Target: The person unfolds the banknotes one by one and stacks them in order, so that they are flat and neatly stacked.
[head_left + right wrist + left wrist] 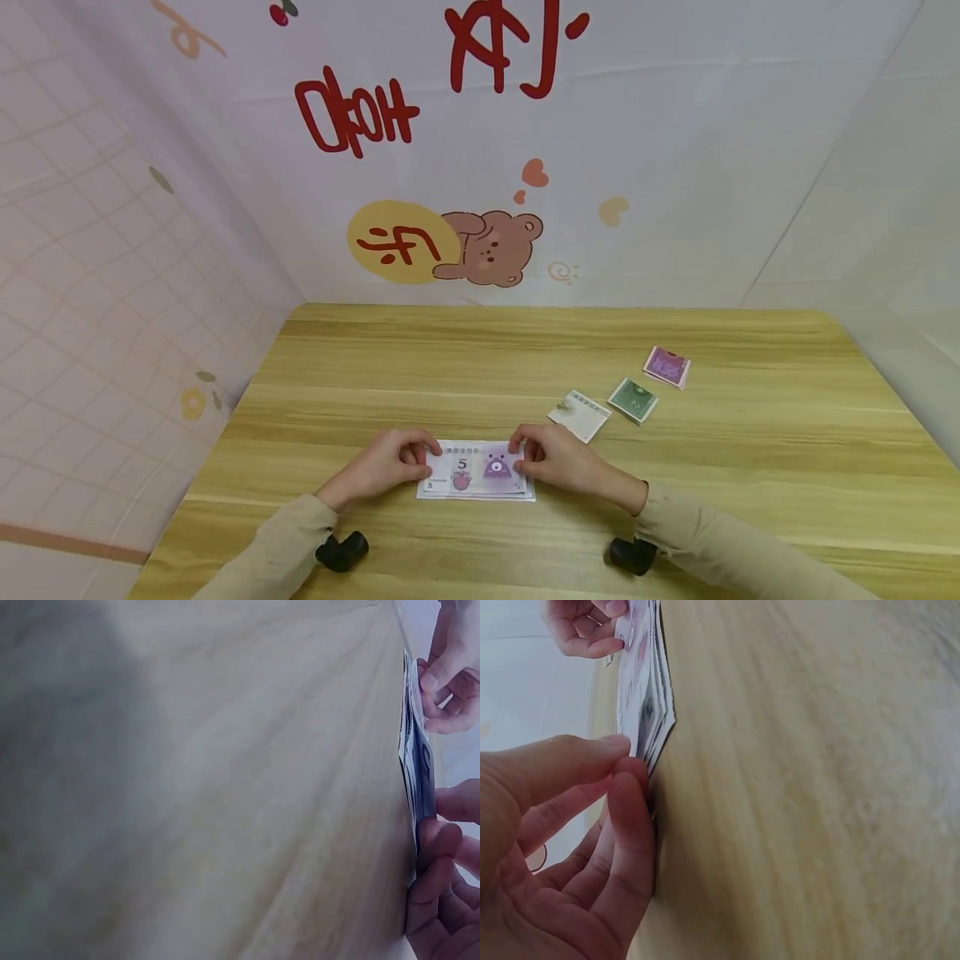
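A purple-and-white play banknote (474, 468) marked 5, with a one-eyed monster on it, lies on top of a small stack of notes over the table. My left hand (384, 467) pinches its left end between thumb and fingertips. At the right end, my right hand (564, 460) pinches it the same way. The left wrist view shows several layered paper edges in the stack (654, 697), slightly fanned apart. Seen from the right wrist, the stack (422, 769) appears nearly edge-on, and how many layers each hand grips cannot be told.
To the right and behind lie a whitish note (581, 418), a green note (633, 401) marked 2 and a purple note (667, 367), in a diagonal row. The wooden table (420, 358) meets a printed cloth wall (645, 150) at the back.
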Motion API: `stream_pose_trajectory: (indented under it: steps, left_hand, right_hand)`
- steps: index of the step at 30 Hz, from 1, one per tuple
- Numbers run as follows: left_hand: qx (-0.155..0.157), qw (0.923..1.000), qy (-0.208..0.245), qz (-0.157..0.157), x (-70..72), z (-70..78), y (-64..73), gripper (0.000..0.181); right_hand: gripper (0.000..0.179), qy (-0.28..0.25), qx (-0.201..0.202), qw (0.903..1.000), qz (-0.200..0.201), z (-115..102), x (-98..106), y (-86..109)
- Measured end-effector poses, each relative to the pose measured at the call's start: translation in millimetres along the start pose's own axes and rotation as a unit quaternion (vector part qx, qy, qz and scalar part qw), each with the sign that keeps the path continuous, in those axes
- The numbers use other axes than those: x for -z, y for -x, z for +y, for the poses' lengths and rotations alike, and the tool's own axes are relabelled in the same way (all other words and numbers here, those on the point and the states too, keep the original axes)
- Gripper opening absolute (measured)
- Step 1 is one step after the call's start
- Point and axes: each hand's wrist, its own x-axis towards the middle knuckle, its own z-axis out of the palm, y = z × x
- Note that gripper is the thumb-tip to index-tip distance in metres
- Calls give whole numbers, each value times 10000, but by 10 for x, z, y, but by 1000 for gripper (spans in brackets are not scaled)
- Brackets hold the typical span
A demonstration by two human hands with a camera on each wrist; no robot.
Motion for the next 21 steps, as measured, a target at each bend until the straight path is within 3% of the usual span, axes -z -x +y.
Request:
stream_pose_trajectory:
  steps: [10,21]
  left_hand:
    - [68,9999,-143,24,15,35,-59,11]
    - [-12,9993,373,29,44,200,-262,17]
  right_hand:
    - [13,-126,134,9998,-6,26,10,10]
    - [18,-438,409,9982,-31,59,108,56]
